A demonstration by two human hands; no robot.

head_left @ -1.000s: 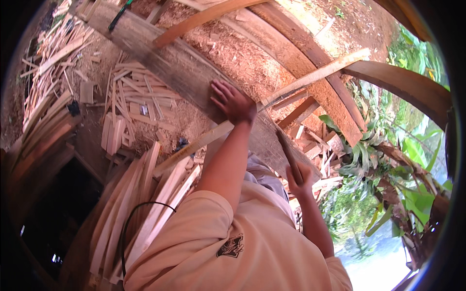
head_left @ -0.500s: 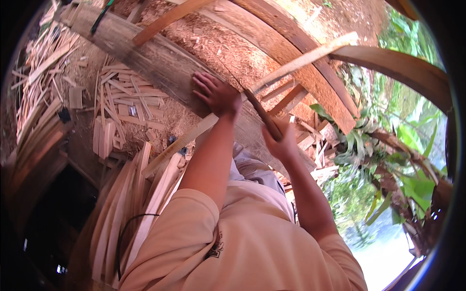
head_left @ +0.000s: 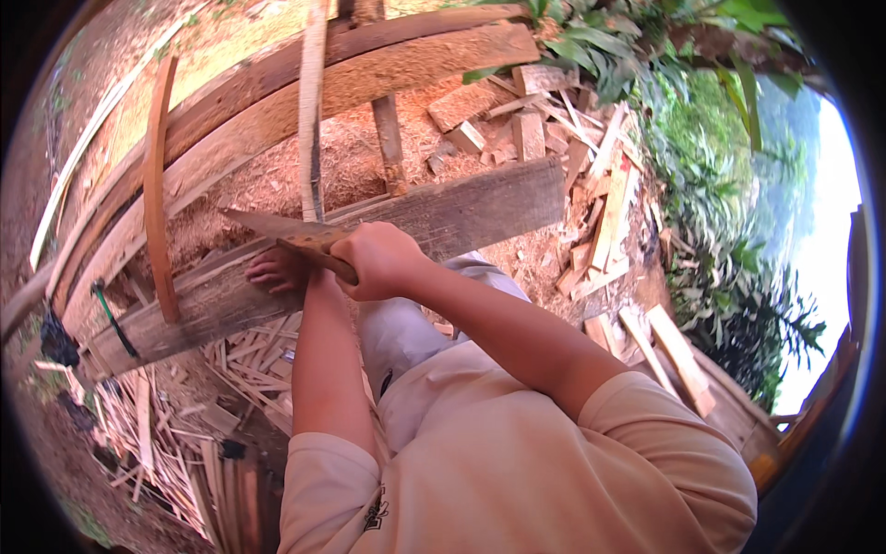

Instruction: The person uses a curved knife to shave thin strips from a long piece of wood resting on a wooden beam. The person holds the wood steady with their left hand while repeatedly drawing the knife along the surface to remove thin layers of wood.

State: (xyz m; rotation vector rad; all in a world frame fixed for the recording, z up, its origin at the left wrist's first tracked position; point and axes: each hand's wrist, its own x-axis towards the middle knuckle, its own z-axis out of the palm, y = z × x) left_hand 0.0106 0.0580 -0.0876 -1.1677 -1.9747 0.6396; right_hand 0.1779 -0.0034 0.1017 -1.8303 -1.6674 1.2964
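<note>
Since half a second ago, the whole view has turned, and the saw (head_left: 277, 224) has swung round close to the left hand (head_left: 280, 268). It is over the worktop (head_left: 489, 208), its handle crossing above the left wrist; I can't tell if they touch. The right hand (head_left: 380, 258) has its fingers curled tight round that handle. The left hand's fingers are spread, pressing on the worktop and pinching nothing that I can see. For good sawing, keep those fingers away from the teeth, press the pale strip (head_left: 312, 111) firmly, and pull long, straight strokes. I count one saw, one pale strip, one brown stick (head_left: 159, 194) across the worktop and two long boards (head_left: 434, 69) beyond. The wood scraps (head_left: 600, 212) are too many to count.
</note>
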